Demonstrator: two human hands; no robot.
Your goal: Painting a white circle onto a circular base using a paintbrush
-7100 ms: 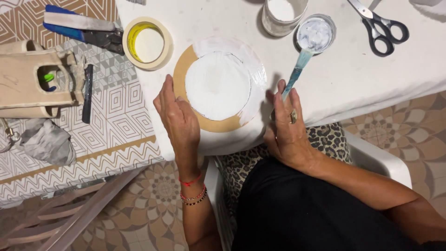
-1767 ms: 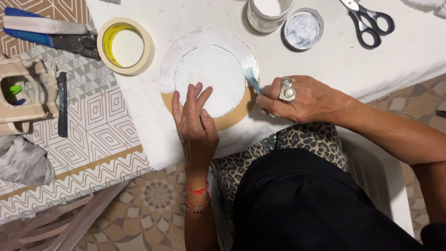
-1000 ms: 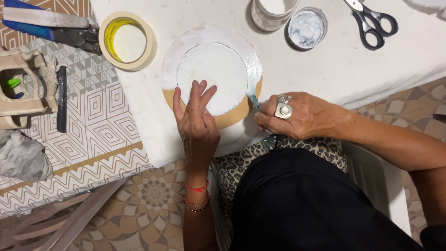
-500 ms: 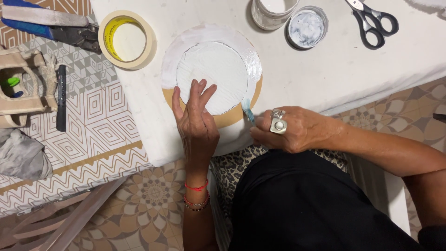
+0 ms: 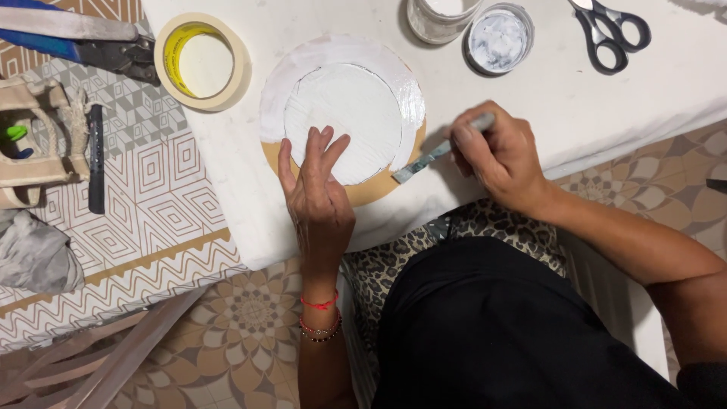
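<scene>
A round brown disc (image 5: 344, 106), mostly covered in white paint, lies on the white table (image 5: 575, 98). My left hand (image 5: 318, 193) rests flat on the disc's near part with fingers spread, holding it down. My right hand (image 5: 500, 155) is closed on a paintbrush (image 5: 439, 151) with a pale handle. Its bristle tip touches the disc's bare brown rim at the lower right.
A roll of masking tape (image 5: 201, 60) lies left of the disc. At the far edge stand a white paint jar (image 5: 439, 15) and its lid (image 5: 497, 38) smeared with paint, with black scissors (image 5: 609, 30) to the right. Tools lie on the patterned surface at left.
My right hand has turned and swung the brush from the disc's right edge down to its lower right rim. The left hand has stayed pressed on the disc.
</scene>
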